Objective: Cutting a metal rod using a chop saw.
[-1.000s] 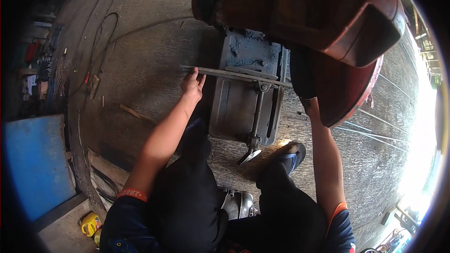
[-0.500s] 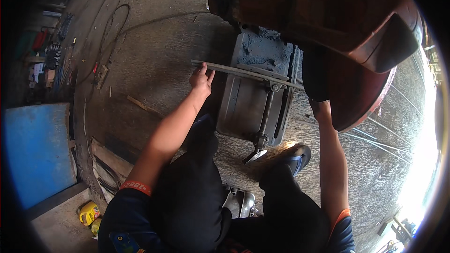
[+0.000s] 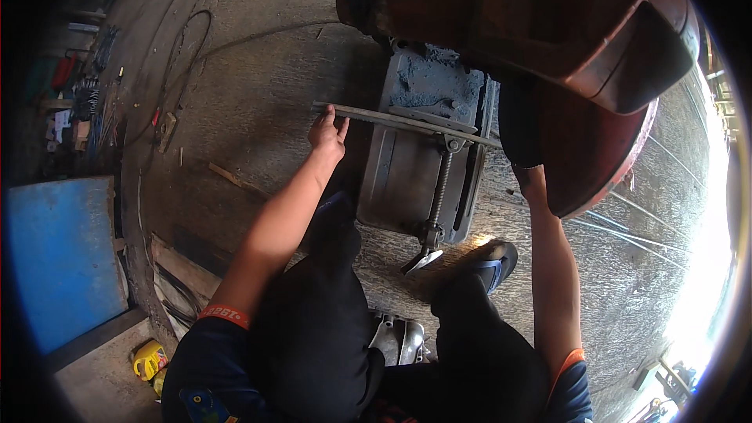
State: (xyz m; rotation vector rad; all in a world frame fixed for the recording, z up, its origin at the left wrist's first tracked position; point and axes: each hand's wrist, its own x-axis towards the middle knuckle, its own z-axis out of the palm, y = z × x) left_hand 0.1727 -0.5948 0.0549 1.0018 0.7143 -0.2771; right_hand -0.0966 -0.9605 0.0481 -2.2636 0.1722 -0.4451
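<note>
A cut-off saw with a red-brown motor housing and blade guard (image 3: 599,160) fills the upper right. Beneath it lies its grey metal base (image 3: 392,188), with a threaded vise screw (image 3: 443,184) running toward me and ending in a crank handle (image 3: 423,261). Across the base rests a thin metal bar (image 3: 392,119). My left hand (image 3: 327,135) is closed on the bar near its left end, thumb and fingers pinching it from the near side. My right hand (image 3: 534,178) reaches up behind the guard; only the wrist area shows, and the fingers are hidden.
My sandalled foot (image 3: 495,262) stands close to the base's near right corner. Thin metal rods (image 3: 627,235) lie on the floor at right. A cable (image 3: 266,31) trails leftward from the saw. At left are a blue panel (image 3: 66,258) and a yellow container (image 3: 149,360).
The whole view has shifted slightly, so the saw and bar appear a little farther left. My left hand remains at the bar's end, and my right hand stays behind the guard.
</note>
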